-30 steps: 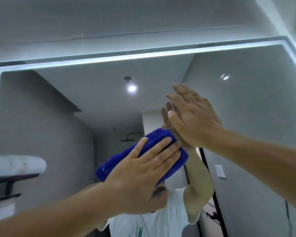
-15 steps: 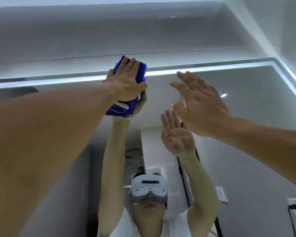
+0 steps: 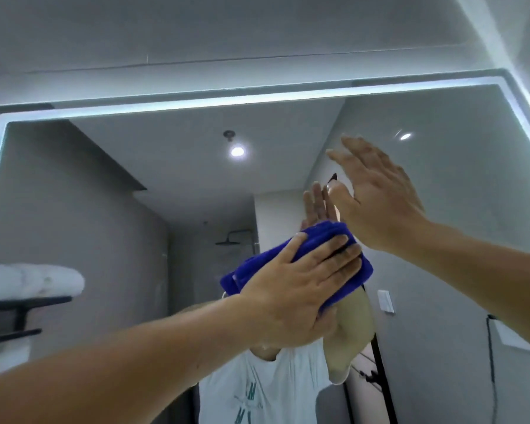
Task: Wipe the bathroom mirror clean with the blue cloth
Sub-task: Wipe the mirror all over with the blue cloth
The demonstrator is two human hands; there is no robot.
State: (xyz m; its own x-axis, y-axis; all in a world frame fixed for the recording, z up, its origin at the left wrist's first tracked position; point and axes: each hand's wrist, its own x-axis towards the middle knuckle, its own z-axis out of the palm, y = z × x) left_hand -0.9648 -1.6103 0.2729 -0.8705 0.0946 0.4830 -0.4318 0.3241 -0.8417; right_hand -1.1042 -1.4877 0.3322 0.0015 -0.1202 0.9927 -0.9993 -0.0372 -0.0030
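The fingers [image 3: 328, 255] of the left hand [image 3: 288, 298] are being held straight and close together, and the blue cloth [image 3: 326, 232] is being pressed flat against the mirror [image 3: 447, 215] beneath them; the thumb is being laid along the cloth's upper left edge; the cloth is being kept folded into a thick pad, with its ends showing past the hand on both sides. Just above and to the right of the blue cloth, the right hand [image 3: 380, 206] is being held up with its fingers [image 3: 360, 153] straight and slightly spread, nothing being gripped; whether the glass is being touched by it cannot be told, though its reflection is being met close beside the thumb. Well above the blue cloth, the glass is being framed by a lit border [image 3: 196, 102]; a ceiling lamp [image 3: 237, 151] is being reflected up and to the left of the cloth. Far left of the cloth, a rolled white towel [image 3: 28, 280] on a black shelf [image 3: 25, 302] is being reflected; below the cloth, a white shirt [image 3: 273, 390] is being shown in the glass.
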